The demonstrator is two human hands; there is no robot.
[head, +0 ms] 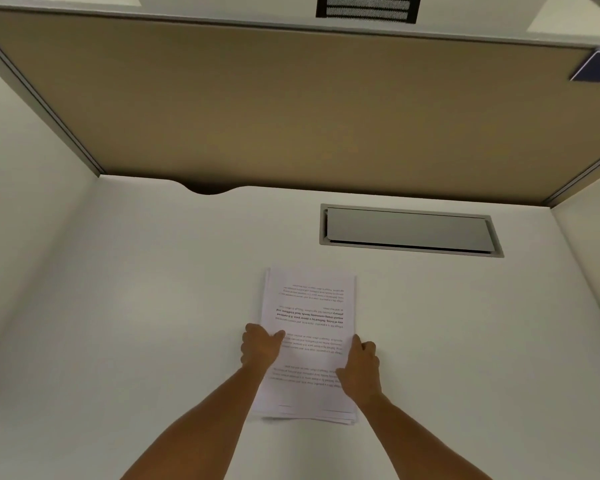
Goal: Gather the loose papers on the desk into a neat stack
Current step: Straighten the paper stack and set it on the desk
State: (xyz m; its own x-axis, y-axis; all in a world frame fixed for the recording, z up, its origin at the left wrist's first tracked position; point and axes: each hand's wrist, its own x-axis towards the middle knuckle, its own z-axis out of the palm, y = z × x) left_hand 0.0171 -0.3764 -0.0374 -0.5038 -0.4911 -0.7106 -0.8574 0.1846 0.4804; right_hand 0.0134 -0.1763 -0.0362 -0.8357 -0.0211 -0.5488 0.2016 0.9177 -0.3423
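A stack of white printed papers point(309, 306) lies on the white desk point(136, 306), near its middle, text upside down to me. My left hand point(260, 346) grips the stack's left edge, thumb lying on the top sheet. On the right edge, my right hand point(361, 365) holds the stack with curled fingers and the thumb on top. A few sheet corners stick out slightly at the stack's near right corner.
A grey cable-tray flap point(407, 230) is set into the desk behind the papers. Tan partition panels point(291, 109) wall the desk at the back, white ones at both sides. A cable notch point(208, 188) cuts the back edge.
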